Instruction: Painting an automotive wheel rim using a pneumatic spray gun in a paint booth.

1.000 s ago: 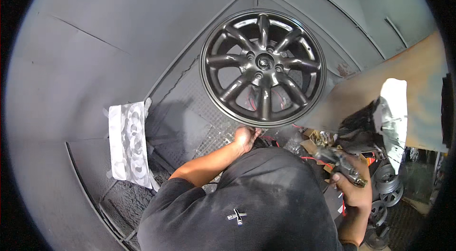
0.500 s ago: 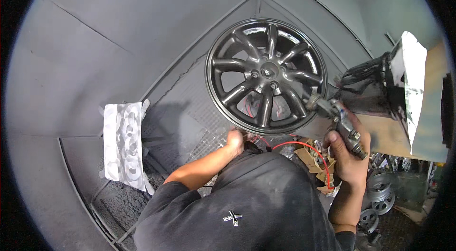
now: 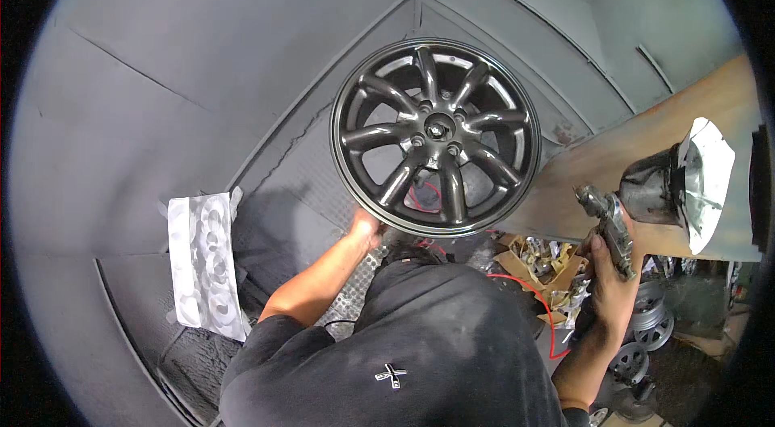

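Observation:
A glossy dark-grey multi-spoke car wheel (image 3: 440, 185) is face up in front of me. My left hand (image 3: 366, 227) grips its lower-left edge, with most fingers hidden under the rim. To the right of the wheel, my right hand (image 3: 612, 270) is closed round a paint-stained spray gun (image 3: 607, 221). The gun's nozzle end points up and left and stands apart from the wheel. Attached to the gun is a dark paint cup (image 3: 646, 185), with a white sheet (image 3: 704, 185) over its outer end.
Behind the cup stretches a brown board (image 3: 581, 177). A red hose (image 3: 549, 314) curves beside my body near a cardboard box of scraps (image 3: 541, 261). Several bare wheels (image 3: 650, 318) lie at lower right. A white, grey-smudged sheet (image 3: 202, 261) hangs at left by the grey walls (image 3: 202, 39).
My right hand has drawn the spray gun away from the wheel, to the right and slightly down. The left hand has shifted left along the rim, and the spokes sit at another angle.

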Demonstrator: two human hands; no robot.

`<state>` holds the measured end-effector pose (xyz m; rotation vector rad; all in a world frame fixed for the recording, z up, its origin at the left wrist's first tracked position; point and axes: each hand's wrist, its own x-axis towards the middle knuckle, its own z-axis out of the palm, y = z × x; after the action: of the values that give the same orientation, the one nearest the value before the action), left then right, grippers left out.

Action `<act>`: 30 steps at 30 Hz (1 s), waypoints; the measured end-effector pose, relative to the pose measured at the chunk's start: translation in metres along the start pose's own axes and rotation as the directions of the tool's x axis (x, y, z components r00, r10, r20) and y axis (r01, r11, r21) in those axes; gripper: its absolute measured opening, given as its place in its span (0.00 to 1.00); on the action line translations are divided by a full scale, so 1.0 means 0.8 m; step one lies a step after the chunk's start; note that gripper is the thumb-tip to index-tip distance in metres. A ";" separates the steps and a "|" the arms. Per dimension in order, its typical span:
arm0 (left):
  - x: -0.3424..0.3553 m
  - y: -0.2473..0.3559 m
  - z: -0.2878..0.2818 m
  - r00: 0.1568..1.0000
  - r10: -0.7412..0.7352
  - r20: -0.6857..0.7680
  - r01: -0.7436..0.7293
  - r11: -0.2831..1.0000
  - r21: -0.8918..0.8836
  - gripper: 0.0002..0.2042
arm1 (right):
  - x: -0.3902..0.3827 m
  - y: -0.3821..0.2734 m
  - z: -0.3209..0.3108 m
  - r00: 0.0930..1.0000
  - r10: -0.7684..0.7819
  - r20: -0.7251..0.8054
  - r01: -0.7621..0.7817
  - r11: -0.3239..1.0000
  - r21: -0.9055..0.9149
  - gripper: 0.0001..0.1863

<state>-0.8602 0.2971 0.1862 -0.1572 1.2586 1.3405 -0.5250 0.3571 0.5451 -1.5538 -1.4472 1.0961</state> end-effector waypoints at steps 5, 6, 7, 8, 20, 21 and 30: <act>-0.024 -0.047 0.036 0.988 -0.150 -0.030 0.150 0.989 -0.004 0.13 | 0.004 -0.030 0.009 0.980 -0.018 0.200 0.009 0.999 0.049 0.29; -0.033 -0.052 0.047 0.988 -0.151 -0.012 0.151 0.988 0.011 0.14 | 0.000 -0.041 0.011 0.970 0.015 0.243 -0.039 0.995 0.091 0.31; -0.041 -0.056 0.058 0.988 -0.152 0.006 0.151 0.988 0.025 0.15 | -0.002 -0.046 0.011 0.970 0.018 0.243 -0.041 0.995 0.093 0.31; -0.050 -0.057 0.066 0.978 -0.208 -0.016 0.209 0.975 0.072 0.14 | -0.003 -0.049 0.011 0.948 0.015 0.317 -0.037 0.997 0.062 0.32; -0.042 -0.085 0.024 0.974 -0.198 0.110 0.199 0.980 -0.001 0.14 | -0.010 -0.056 0.043 0.928 -0.044 0.369 0.064 0.997 -0.042 0.26; -0.041 -0.071 0.028 0.992 -0.124 -0.036 0.122 0.991 -0.053 0.14 | -0.010 -0.065 0.034 0.948 -0.004 0.318 0.014 0.999 -0.031 0.26; -0.016 0.011 0.007 0.998 -0.054 -0.014 0.055 0.987 0.150 0.13 | -0.034 0.011 -0.083 0.999 -0.024 0.030 0.026 0.995 -0.093 0.27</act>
<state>-0.8602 0.2955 0.2027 -0.0921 1.3494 1.1942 -0.4603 0.3316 0.5637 -1.5857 -1.5530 1.0540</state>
